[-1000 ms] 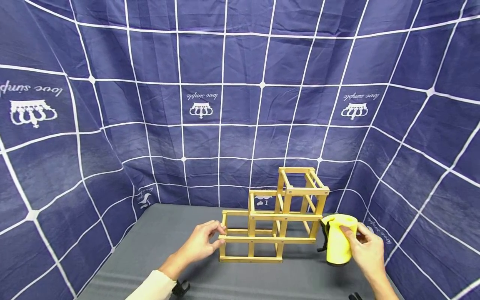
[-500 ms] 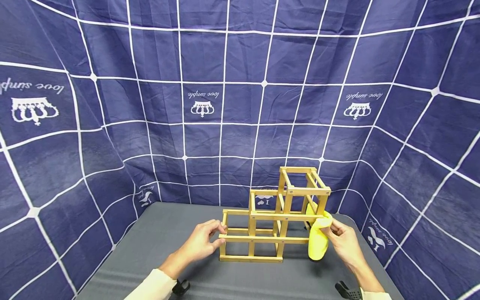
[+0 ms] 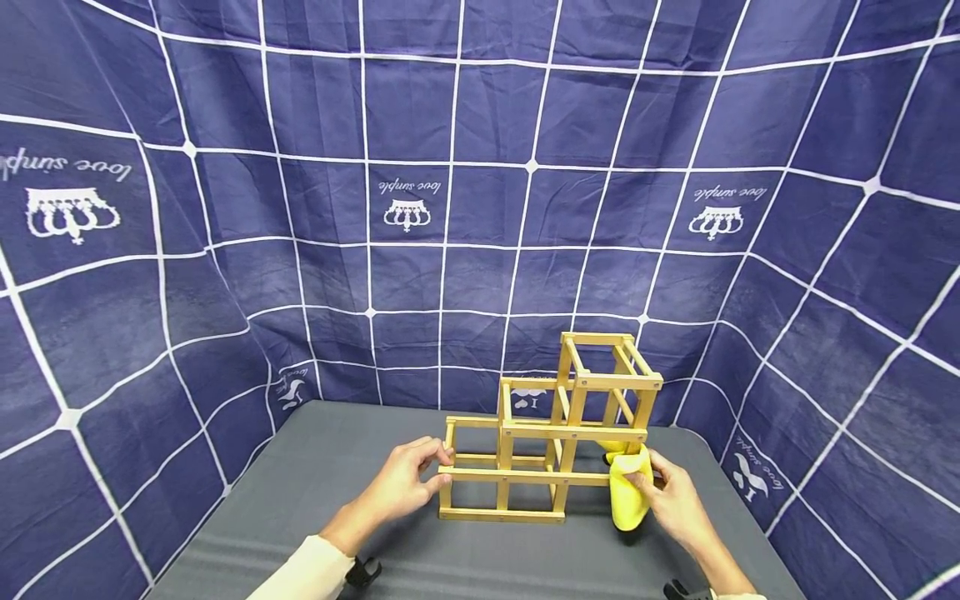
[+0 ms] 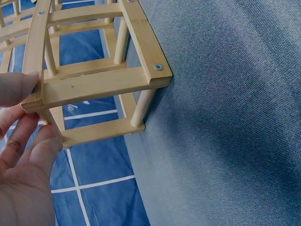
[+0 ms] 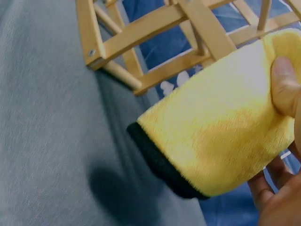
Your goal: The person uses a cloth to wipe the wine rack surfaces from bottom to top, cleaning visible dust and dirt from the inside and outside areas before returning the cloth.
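A stepped wooden rack (image 3: pixel 534 477) of slats and round bars stands on the grey surface. At its low left end my left hand (image 3: pixel 408 479) holds the front corner; in the left wrist view the thumb (image 4: pixel 19 88) lies on the slat and the fingers curl beneath. A yellow cloth (image 3: pixel 627 500) with a dark edge hangs at the rack's right end, partly behind the rails. My right hand (image 3: pixel 675 504) grips it, thumb on the near side in the right wrist view. The cloth hides the right end of the middle rail, so its contact there cannot be told.
The grey tabletop (image 3: pixel 450 558) extends in front of the rack and to its left. A blue curtain (image 3: pixel 480 208) with white grid lines surrounds the back and both sides. A dark strap (image 3: pixel 363 573) sits at the left wrist.
My right hand has moved left and slightly down with the cloth, from beside the rack to its right end, where part of the cloth now lies behind the rails. My left hand stays put.
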{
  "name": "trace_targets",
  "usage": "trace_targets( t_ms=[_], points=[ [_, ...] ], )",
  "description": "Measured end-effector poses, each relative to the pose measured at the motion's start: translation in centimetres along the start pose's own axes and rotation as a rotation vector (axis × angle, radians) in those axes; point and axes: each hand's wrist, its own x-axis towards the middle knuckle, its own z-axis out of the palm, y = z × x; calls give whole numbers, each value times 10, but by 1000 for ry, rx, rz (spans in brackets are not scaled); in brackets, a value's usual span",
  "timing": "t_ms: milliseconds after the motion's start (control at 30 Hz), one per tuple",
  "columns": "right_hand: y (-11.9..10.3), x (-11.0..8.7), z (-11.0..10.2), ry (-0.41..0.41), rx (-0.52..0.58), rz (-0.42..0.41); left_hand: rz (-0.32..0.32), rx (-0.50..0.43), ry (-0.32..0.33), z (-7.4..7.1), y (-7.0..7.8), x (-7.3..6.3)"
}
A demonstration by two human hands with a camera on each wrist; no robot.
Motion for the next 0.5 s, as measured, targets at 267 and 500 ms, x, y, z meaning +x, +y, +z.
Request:
trace_targets(
  t_ms=[267,500],
  points=[
    [-13,7,-5,97,26,-7,-6,2,-7,-1,0,-1],
    [-21,0,-5,302,41,37,44,7,12,1,-2,-1]
  ],
)
